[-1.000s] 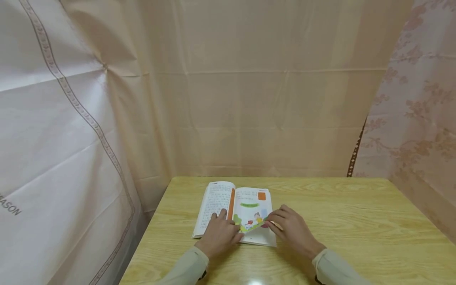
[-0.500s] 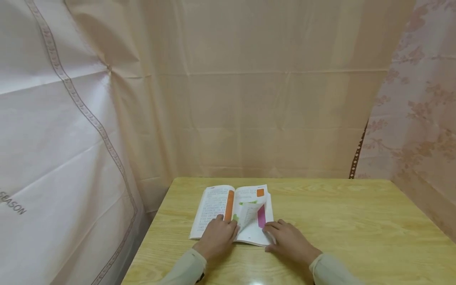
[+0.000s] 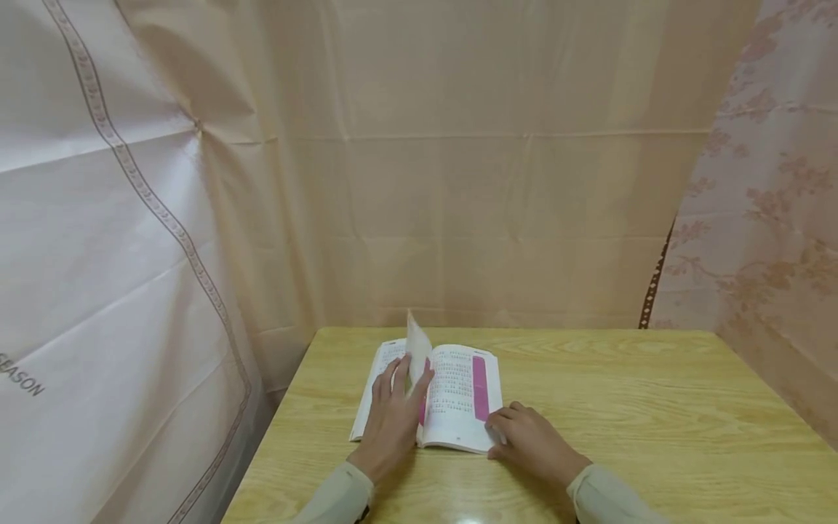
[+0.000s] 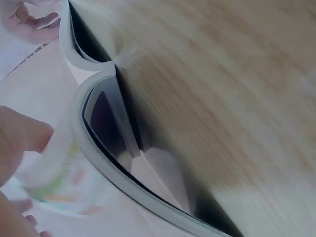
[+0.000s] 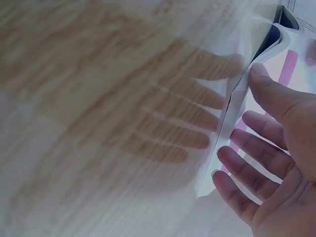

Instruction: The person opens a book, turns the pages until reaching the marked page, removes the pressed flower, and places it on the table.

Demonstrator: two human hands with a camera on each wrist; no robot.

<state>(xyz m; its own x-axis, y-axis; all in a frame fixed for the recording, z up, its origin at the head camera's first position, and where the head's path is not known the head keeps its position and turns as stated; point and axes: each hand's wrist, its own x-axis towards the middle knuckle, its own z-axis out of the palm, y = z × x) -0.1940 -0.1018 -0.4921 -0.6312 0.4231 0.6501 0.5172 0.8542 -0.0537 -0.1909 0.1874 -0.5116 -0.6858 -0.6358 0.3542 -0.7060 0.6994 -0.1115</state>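
Observation:
An open book [image 3: 455, 429] with printed text lies on the wooden table, a magenta panel [image 3: 481, 386] along its right-hand page. One leaf [image 3: 417, 343] stands partly raised near the spine. Against that leaf my left hand [image 3: 386, 426] presses with extended fingers, over the left half of the book. A blurred colourful picture [image 4: 64, 182] shows by its fingers in the left wrist view. My right hand [image 3: 533, 444] rests at the lower right corner. In the right wrist view its thumb [image 5: 276, 94] touches the book's edge, and its loosely spread fingers lie along the page.
Wood-grain table [image 3: 622, 407] surrounds the book. Behind it hangs a beige cloth [image 3: 484, 218]. A pale cloth with a patterned band [image 3: 150, 196] hangs at the left, and a floral one [image 3: 772, 218] at the right.
The illustrated page has been turned leftward, from the right side up towards the spine. My left hand has moved up with straighter fingers; my right hand has let go of the leaf and lowered.

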